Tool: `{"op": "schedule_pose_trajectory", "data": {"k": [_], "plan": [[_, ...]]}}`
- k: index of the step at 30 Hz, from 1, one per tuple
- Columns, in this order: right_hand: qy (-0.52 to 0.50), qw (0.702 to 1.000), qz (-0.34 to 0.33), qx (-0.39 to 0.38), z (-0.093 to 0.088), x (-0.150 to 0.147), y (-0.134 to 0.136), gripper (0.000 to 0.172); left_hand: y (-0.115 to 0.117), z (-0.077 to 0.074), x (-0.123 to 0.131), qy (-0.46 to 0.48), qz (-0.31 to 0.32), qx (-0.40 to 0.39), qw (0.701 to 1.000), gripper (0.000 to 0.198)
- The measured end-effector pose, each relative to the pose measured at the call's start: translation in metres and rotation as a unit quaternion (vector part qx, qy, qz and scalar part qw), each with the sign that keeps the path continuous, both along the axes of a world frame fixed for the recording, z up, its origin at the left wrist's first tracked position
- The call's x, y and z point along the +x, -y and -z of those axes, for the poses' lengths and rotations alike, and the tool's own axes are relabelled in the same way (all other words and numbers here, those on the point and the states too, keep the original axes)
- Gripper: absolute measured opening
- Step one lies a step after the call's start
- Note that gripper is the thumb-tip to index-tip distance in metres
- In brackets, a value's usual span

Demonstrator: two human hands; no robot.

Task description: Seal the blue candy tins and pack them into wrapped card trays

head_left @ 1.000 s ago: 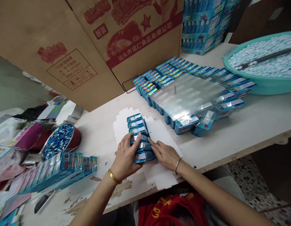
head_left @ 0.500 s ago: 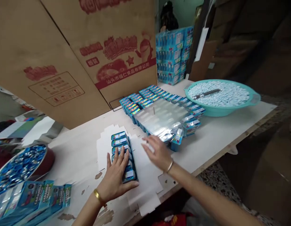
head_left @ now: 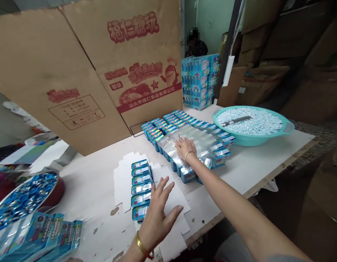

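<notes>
The right hand lies over the clear plastic sheets, fingers outstretched; whether its grip has pinched any film I cannot tell. Light fingertip pressure should best spare the packed blue boxes beneath from shifting. Left of the sheets, and nearer, stands a row of six blue boxes; the left hand, grip empty and spread, is at its near end. Right of the sheets, bare worktop reaches the front edge; beyond, the turquoise basin limits room.
</notes>
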State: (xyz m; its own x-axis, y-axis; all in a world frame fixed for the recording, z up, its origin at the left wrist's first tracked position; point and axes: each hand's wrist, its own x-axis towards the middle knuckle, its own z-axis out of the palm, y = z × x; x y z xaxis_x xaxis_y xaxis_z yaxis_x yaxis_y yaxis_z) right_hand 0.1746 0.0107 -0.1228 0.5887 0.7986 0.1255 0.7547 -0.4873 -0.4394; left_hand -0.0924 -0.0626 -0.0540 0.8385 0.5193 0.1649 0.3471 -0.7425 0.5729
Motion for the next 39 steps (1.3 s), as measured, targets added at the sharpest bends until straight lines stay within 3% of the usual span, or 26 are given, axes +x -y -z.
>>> {"op": "schedule_pose_trajectory", "data": {"k": [5,8,10,12,15,18,23,25,27,29,30,34,37,39], "plan": [[-0.06,0.994,0.01,0.09,-0.004,0.011,-0.003,0.031,-0.002,-0.004,0.011,0.044,-0.027,-0.083,0.995,0.044],[-0.067,0.989,0.031,0.131,-0.021,0.018,0.01,0.035,-0.003,-0.006,0.022,0.098,-0.059,-0.147,0.983,0.036],[-0.061,0.975,0.025,0.212,-0.039,0.012,0.032,0.036,-0.003,-0.006,0.031,0.146,-0.087,-0.215,0.962,0.038],[-0.037,0.95,-0.024,0.31,-0.057,-0.007,0.063,0.032,-0.002,-0.005,0.042,0.217,-0.12,-0.294,0.923,0.052],[0.005,0.932,-0.125,0.341,-0.072,-0.049,0.114,0.027,0.005,-0.005,0.053,0.288,-0.15,-0.368,0.871,0.061],[-0.084,0.927,-0.127,0.343,-0.064,-0.079,0.152,0.026,0.017,-0.002,0.052,0.272,-0.167,-0.399,0.86,0.044],[-0.341,0.872,-0.018,0.351,-0.041,-0.087,0.18,0.04,0.037,0.008,0.038,0.265,-0.195,-0.43,0.841,0.045],[-0.37,0.868,-0.03,0.33,-0.041,-0.097,0.187,0.044,0.045,0.008,0.04,0.267,-0.197,-0.426,0.842,0.044],[-0.392,0.864,-0.064,0.31,-0.045,-0.113,0.193,0.062,0.054,0.006,0.047,0.273,-0.178,-0.401,0.856,0.036],[-0.431,0.844,-0.062,0.314,-0.046,-0.126,0.197,0.083,0.063,0.002,0.056,0.28,-0.145,-0.372,0.873,0.029],[-0.451,0.829,-0.046,0.327,-0.045,-0.13,0.198,0.084,0.067,0.0,0.06,0.281,-0.13,-0.36,0.88,0.027],[-0.485,0.789,0.002,0.378,-0.04,-0.118,0.207,0.061,0.075,-0.003,0.067,0.282,-0.113,-0.342,0.889,0.032],[-0.436,0.793,0.02,0.425,-0.053,-0.104,0.226,0.054,0.075,-0.007,0.064,0.289,-0.125,-0.368,0.875,0.037],[-0.36,0.818,0.017,0.448,-0.074,-0.105,0.24,0.051,0.073,-0.017,0.055,0.278,-0.094,-0.386,0.875,0.037]]}}
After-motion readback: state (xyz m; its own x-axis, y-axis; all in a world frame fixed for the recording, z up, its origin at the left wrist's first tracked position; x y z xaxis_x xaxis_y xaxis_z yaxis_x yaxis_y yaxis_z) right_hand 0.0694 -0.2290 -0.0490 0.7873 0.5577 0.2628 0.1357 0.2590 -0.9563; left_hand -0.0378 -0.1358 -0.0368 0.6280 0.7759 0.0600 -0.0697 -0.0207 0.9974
